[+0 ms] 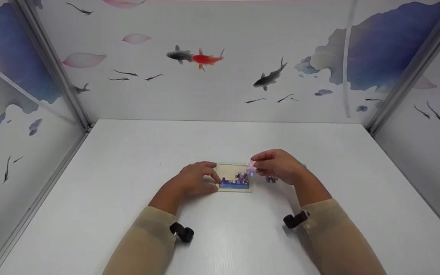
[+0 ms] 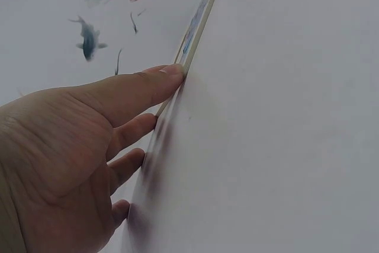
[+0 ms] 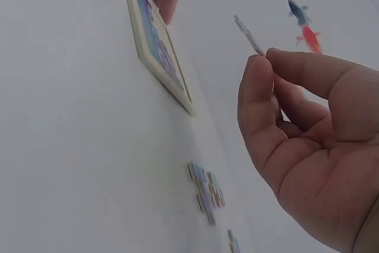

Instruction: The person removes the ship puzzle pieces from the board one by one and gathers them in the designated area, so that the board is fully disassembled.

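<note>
A small pale-framed jigsaw puzzle tray (image 1: 235, 191) lies flat on the table, with joined blue and purple pieces (image 1: 236, 185) along its near and right sides. My left hand (image 1: 197, 178) holds the tray at its left side. In the left wrist view the thumb presses the tray's edge, and the other fingers rest beside it. Above the tray's right side, my right hand (image 1: 279, 166) pinches a pink and lilac jigsaw piece (image 1: 251, 168) between thumb and index finger. In the right wrist view this piece (image 3: 249, 35) appears nearly edge-on.
Loose jigsaw pieces (image 3: 206, 192) lie on the table right of the tray, under my right hand; another piece (image 3: 233, 241) sits close by. Printed wall panels (image 1: 220, 95) enclose the white table (image 1: 227, 236) at the back and both sides.
</note>
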Available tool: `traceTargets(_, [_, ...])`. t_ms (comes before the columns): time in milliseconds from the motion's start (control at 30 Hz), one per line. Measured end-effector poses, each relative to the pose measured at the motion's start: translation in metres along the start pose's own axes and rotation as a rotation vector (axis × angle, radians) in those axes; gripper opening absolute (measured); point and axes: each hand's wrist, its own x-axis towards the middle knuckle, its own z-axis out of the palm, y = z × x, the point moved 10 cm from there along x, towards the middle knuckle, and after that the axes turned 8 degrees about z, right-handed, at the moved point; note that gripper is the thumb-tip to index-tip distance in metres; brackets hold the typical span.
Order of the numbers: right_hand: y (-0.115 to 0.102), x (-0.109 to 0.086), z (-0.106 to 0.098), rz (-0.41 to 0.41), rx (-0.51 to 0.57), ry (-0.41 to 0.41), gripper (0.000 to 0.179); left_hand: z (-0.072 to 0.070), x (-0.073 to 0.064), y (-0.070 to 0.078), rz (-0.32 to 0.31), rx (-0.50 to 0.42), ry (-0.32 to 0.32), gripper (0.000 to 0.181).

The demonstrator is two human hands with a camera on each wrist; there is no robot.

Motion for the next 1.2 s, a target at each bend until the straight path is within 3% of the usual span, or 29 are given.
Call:
traceTargets(267, [0.027, -0.014, -0.055, 0.02, 0.014, 0.089, 0.034, 0.0, 0.0, -0.002, -0.025, 0.01, 0.005, 0.014])
traceTargets(467, [0.046, -0.026, -0.08, 0.032, 0.005, 0.129, 0.038, 0.002, 0.001, -0.002, -0.004, -0.016, -0.007, 0.013])
traceTargets(733, [0.067, -0.031, -0.094, 0.068, -0.085, 0.174, 0.036, 0.002, 0.0, -0.003, -0.015, -0.021, -0.016, 0.014])
traceTargets(1200, [0.072, -0.033, -0.098, 0.121, -0.12, 0.208, 0.036, 0.003, 0.0, -0.005, -0.033, -0.028, -0.011, 0.014])
